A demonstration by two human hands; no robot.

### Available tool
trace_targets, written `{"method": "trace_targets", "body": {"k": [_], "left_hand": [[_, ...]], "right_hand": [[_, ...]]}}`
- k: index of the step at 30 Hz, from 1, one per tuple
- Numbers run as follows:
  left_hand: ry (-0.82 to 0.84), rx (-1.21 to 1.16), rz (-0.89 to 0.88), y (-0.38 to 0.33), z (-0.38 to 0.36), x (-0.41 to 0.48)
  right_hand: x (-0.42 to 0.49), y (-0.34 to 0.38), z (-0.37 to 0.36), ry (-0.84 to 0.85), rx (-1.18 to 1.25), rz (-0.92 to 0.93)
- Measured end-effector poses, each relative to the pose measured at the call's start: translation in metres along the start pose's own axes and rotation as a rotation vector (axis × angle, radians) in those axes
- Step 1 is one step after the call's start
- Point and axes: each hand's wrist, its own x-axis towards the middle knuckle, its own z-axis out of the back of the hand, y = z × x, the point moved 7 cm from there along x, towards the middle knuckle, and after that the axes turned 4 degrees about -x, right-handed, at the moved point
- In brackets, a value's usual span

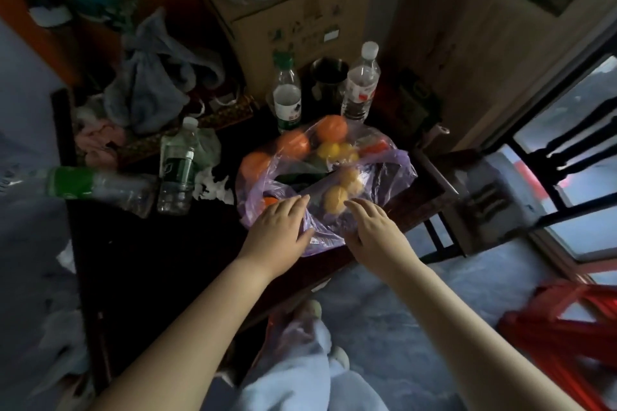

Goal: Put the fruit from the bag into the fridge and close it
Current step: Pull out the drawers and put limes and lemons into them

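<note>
On the dark table (150,260), near its front right corner, sat the thin purple plastic bag (400,163), mouth open and sagging, and it was packed! Three oranges (293,143) were lined up along its far left side, a cluster of small yellow fruit (329,150) sat just behind the middle, and two pale fruit (335,198) lay at the near side, closest to the person. Something dark green showed among them, too blurred to name.

Both bare arms were stretched forward. The left hand (280,227) lay on the bag's near left edge, fingers straight and together, palm down, nothing clasped. The right hand (374,227) was at the near right edge, fingers straight and pointing at the nearest pale fruit, fingertips touching the plastic, also grasping nothing.

Behind the bag stood a green-capped bottle (287,93) and a white-capped bottle (362,83), with a metal cup (329,77) between them. To the left, a third bottle (178,167) stood upright, and beside it an empty bottle (93,183) lay on its side. A cardboard box (293,10) rose at the back, and a red stool (567,337) sat on the floor at the lower right.
</note>
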Motion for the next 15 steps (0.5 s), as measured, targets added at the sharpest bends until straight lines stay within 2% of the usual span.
{"method": "trace_targets", "body": {"k": [4,7,15], "left_hand": [[0.044,-0.089,0.038,0.009,-0.022,0.024],[0.062,-0.046,0.01,0.016,-0.037,0.038],[0.083,-0.089,0.001,0.021,-0.055,0.073]], "right_hand": [[0.029,-0.001,-0.018,0.074,-0.061,-0.016],[0.048,-0.008,-0.029,0.121,-0.084,-0.01],[0.095,-0.024,-0.046,0.126,-0.113,0.065]]}}
